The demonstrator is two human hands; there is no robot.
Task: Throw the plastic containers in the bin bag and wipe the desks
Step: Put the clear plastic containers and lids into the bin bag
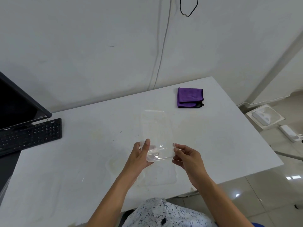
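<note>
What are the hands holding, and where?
A clear plastic container: the left hand grips its near left corner, the right hand pinches its near right edge.

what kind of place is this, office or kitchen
Most likely an office or workroom: a white desk by a plain wall, with a black monitor and keyboard at its left. The left hand and right hand hold a clear plastic container; a folded purple cloth lies behind.

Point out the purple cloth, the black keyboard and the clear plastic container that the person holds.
purple cloth (190, 96): head view, middle of its folded top face.
black keyboard (31, 136): head view, middle of its keys.
clear plastic container (157, 128): head view, its see-through upper wall.
</note>
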